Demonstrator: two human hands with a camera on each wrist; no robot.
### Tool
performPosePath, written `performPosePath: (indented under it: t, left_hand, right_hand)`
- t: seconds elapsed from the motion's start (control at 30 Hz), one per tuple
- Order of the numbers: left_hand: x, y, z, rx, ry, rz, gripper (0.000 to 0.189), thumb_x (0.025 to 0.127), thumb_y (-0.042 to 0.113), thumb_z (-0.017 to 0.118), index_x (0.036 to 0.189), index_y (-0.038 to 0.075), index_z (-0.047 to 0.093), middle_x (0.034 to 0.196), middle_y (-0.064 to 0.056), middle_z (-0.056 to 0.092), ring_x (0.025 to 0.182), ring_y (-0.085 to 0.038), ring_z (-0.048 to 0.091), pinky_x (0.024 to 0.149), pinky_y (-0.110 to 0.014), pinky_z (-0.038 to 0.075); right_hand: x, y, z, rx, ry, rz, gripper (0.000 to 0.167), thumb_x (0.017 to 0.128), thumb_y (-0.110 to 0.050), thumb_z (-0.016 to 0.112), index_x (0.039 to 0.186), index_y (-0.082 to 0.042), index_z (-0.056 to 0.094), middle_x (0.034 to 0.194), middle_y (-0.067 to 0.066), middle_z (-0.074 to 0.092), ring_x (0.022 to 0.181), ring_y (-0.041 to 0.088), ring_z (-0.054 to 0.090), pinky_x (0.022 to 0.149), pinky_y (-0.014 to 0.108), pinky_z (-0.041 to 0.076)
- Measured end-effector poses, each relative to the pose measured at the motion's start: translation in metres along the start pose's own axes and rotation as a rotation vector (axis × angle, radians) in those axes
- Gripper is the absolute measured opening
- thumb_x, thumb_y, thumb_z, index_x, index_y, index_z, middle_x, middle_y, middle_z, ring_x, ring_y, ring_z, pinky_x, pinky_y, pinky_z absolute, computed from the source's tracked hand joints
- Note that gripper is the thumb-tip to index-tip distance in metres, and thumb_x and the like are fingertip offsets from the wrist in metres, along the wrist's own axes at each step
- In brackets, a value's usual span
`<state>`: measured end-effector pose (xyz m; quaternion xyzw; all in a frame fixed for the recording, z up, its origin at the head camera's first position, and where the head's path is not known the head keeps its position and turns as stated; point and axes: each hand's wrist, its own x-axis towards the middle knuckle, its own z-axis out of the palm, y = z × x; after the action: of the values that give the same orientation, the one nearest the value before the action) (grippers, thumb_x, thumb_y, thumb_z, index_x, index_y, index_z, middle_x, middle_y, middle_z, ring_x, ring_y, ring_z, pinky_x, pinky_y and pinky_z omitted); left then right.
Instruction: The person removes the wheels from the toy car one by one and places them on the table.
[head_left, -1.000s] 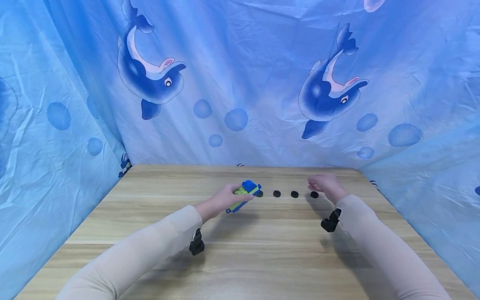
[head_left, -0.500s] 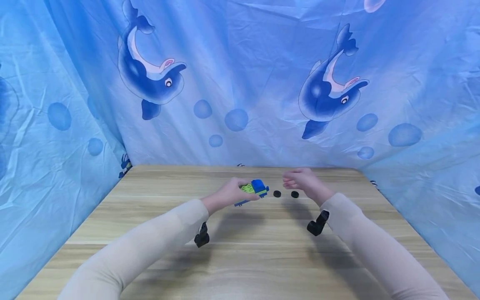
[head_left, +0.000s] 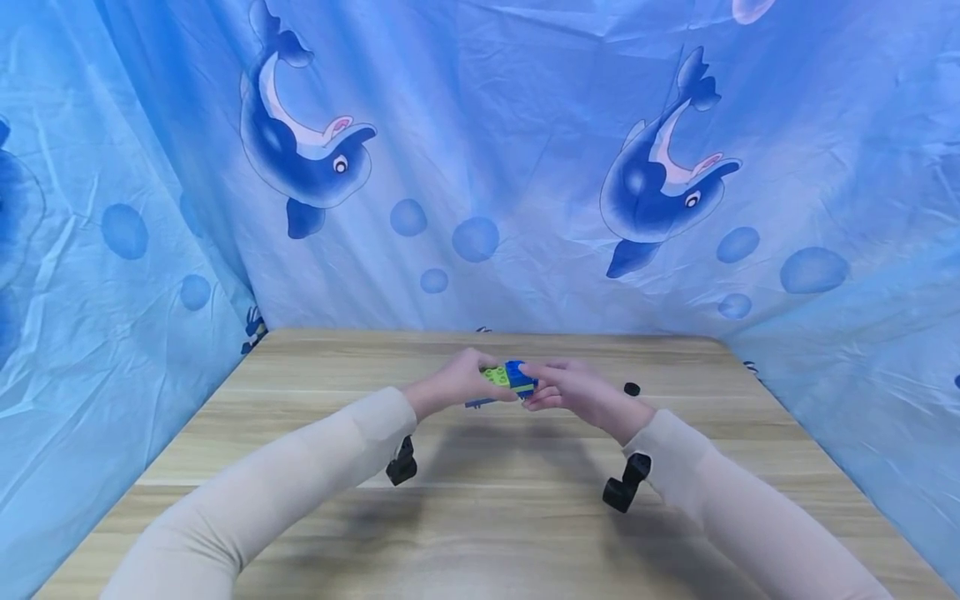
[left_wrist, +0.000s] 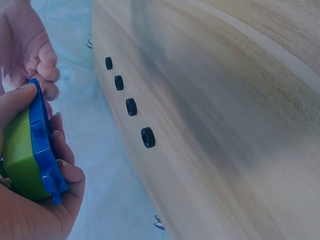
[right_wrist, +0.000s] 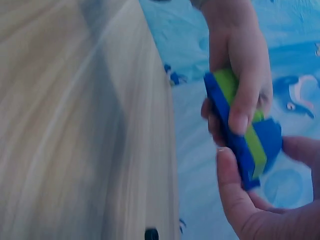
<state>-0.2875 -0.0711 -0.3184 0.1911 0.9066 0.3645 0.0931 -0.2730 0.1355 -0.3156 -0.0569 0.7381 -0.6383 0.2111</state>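
A toy car body built of blue and lime-green building blocks (head_left: 497,376) is held up over the table between both hands. Its rear half is in my left hand (head_left: 457,382), thumb on one side and fingers on the other, as the right wrist view shows. My right hand (head_left: 576,392) pinches the blue front end (right_wrist: 270,140) between thumb and fingers. Seen from the left wrist, the blue underside (left_wrist: 42,140) has small projecting lugs and no wheels on it. Several small black wheels lie in a row on the table, the nearest wheel (left_wrist: 148,137) standing out clearly.
In the head view one black wheel (head_left: 632,389) shows right of the right hand; the hand hides the others. The wooden table (head_left: 480,517) ends at a blue dolphin-print curtain (head_left: 480,167). Each wrist carries a black camera mount (head_left: 627,483).
My right hand has moved left from above the wheels and taken hold of the car body's front end. My left hand has shifted slightly right and levelled the car body.
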Motion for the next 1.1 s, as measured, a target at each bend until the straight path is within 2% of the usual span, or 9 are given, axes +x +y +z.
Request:
performPosePath:
  t: [0.13,0.3,0.5,0.57,0.77,0.93,1.1]
  left_hand:
    - [-0.002,0.000,0.000,0.004,-0.015,0.014,0.041,0.077,0.040,0.080,0.107,0.013,0.070,0.085,-0.001,0.066,0.073,-0.015,0.059,0.063,-0.025,0.049]
    - [-0.002,-0.003,0.003,0.004,-0.011,0.010,0.039,0.077,0.040,0.080,0.104,0.014,0.070,0.086,-0.001,0.066,0.074,-0.015,0.059,0.064,-0.025,0.049]
    - [-0.002,-0.004,0.001,-0.077,0.022,-0.029,0.055,0.075,0.039,0.082,0.120,0.011,0.066,0.098,-0.001,0.067,0.082,-0.015,0.060,0.070,-0.027,0.050]
    - [-0.002,-0.005,-0.003,-0.107,0.046,-0.035,0.058,0.074,0.039,0.083,0.122,0.011,0.065,0.102,-0.002,0.067,0.086,-0.015,0.060,0.072,-0.027,0.051]
    - [-0.002,-0.016,-0.024,-0.189,0.088,-0.013,0.050,0.076,0.029,0.082,0.121,0.013,0.065,0.115,-0.006,0.065,0.097,-0.020,0.060,0.081,-0.031,0.051]
    - [-0.001,-0.031,-0.039,-0.291,0.138,-0.057,0.049,0.081,0.021,0.078,0.126,0.009,0.061,0.120,-0.012,0.064,0.104,-0.024,0.061,0.093,-0.038,0.050]
    - [0.007,-0.047,-0.043,-0.381,0.181,-0.101,0.048,0.083,0.016,0.077,0.127,0.007,0.060,0.123,-0.015,0.063,0.113,-0.029,0.060,0.103,-0.047,0.044]
  right_hand:
    - [-0.003,0.001,0.007,0.032,0.022,0.003,0.054,0.096,-0.026,0.062,0.132,0.011,0.046,0.101,0.013,0.066,0.078,0.016,0.069,0.083,0.033,0.057]
    - [-0.003,0.002,0.010,0.064,0.032,0.009,0.052,0.096,-0.022,0.061,0.131,0.013,0.044,0.106,0.017,0.064,0.081,0.017,0.068,0.082,0.031,0.057]
    - [0.000,0.001,0.011,0.070,0.055,-0.003,0.051,0.096,-0.024,0.061,0.133,0.010,0.047,0.111,0.016,0.066,0.084,0.014,0.069,0.085,0.028,0.056]
    - [0.003,-0.001,0.012,0.083,0.065,-0.011,0.051,0.096,-0.023,0.060,0.133,0.009,0.046,0.113,0.016,0.065,0.086,0.015,0.068,0.086,0.029,0.055]
    - [0.017,-0.007,0.013,0.152,0.093,-0.009,0.053,0.097,-0.022,0.060,0.137,0.008,0.043,0.126,0.023,0.058,0.099,0.020,0.066,0.089,0.029,0.054]
    - [0.034,-0.010,0.015,0.203,0.114,-0.010,0.051,0.096,-0.021,0.061,0.136,0.007,0.045,0.130,0.026,0.055,0.107,0.025,0.064,0.092,0.029,0.053]
    - [0.053,-0.007,0.016,0.223,0.108,0.005,0.046,0.097,-0.021,0.061,0.134,0.003,0.050,0.128,0.023,0.058,0.118,0.030,0.060,0.097,0.031,0.051]
